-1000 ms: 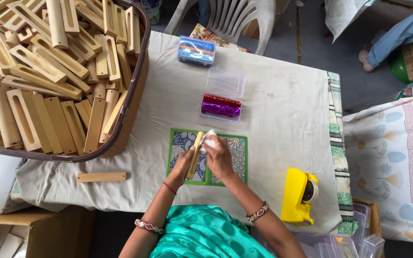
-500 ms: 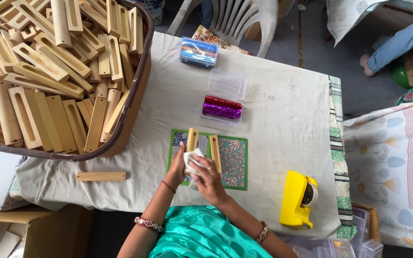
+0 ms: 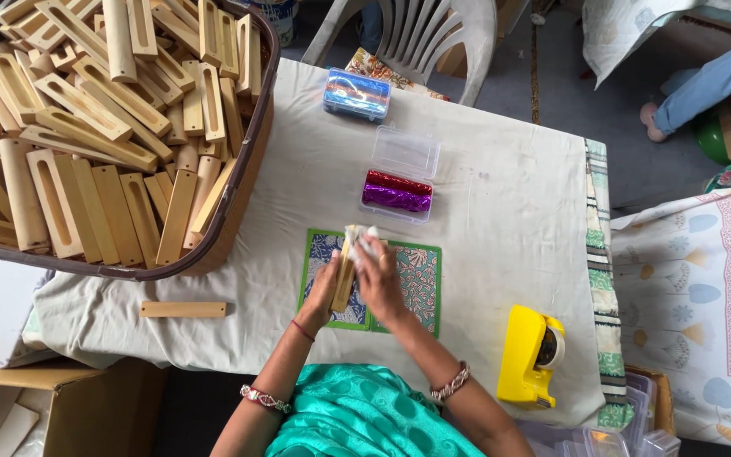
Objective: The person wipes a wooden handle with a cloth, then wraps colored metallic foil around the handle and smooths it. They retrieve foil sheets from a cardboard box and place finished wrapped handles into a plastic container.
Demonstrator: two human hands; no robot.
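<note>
My left hand [image 3: 325, 294] holds a slotted wooden piece [image 3: 344, 279] upright over a green patterned mat [image 3: 416, 288] on the table. My right hand [image 3: 380, 283] grips a white cloth [image 3: 360, 241] and presses it against the top of the wooden piece. Both hands are close together above the left half of the mat.
A large basket [image 3: 239, 228] full of several slotted wooden pieces fills the left. One wooden piece [image 3: 184, 310] lies at the table's front edge. An open clear box with red and purple foil rolls [image 3: 398, 192], another clear box [image 3: 357, 93], a yellow tape dispenser [image 3: 530, 355] and a plastic chair [image 3: 420, 34] surround the mat.
The hands went down to the mat's left half with the wooden piece, then came up again. The cloth now sits at the top of the piece.
</note>
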